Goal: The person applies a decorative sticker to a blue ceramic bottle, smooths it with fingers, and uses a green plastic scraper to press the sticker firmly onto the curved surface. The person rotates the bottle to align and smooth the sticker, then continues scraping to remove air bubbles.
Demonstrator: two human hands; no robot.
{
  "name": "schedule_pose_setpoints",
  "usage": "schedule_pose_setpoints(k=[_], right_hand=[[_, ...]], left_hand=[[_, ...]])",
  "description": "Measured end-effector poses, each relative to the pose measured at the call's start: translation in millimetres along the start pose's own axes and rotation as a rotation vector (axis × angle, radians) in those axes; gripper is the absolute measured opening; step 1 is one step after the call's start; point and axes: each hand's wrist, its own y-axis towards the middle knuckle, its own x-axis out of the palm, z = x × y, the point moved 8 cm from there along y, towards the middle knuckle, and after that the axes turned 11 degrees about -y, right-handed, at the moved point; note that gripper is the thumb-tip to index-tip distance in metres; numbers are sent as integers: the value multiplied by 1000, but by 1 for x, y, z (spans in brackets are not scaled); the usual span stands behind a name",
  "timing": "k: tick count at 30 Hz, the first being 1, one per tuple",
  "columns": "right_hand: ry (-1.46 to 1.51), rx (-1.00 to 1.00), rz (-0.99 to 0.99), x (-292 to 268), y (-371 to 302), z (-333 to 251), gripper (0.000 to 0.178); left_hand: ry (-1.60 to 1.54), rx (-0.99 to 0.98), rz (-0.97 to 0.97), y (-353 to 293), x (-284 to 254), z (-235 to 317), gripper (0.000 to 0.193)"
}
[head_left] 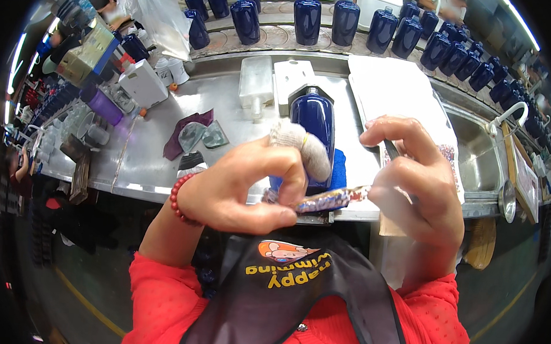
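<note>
My left hand (243, 186), with a red bead bracelet at the wrist and a whitish fabric cover on one finger, pinches one end of a thin patterned strip (327, 201). The other end meets the fingers of my right hand (418, 182), which is partly blurred. A dark thin flat piece (390, 150) shows between the right thumb and fingers; its kind is unclear. Just beyond the strip, a glossy dark blue bottle (313, 115) lies in a dark holder, its lower part hidden by my left hand. Beside it is a bright blue cloth (339, 172).
White sheets (392, 85) lie right of the bottle, beside a steel sink (476, 154) with a white tap (512, 114). Left are a maroon cloth (181, 133) and clear pieces (203, 133). Several blue bottles (306, 21) line the conveyor behind. A person (119, 11) sits far left.
</note>
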Motion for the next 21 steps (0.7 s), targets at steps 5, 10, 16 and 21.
schedule_pose_setpoints(k=[5, 10, 16, 21], right_hand=[[-25, 82, -9, 19, -4, 24, 12], [-90, 213, 33, 55, -7, 76, 15], [-103, 244, 72, 78, -8, 114, 16], [56, 350, 95, 93, -8, 140, 12]], left_hand=[[223, -99, 39, -4, -12, -18, 15], [203, -272, 203, 1, -48, -82, 19], [-33, -397, 202, -1, -69, -127, 9], [-47, -417, 269, 2, -93, -136, 7]])
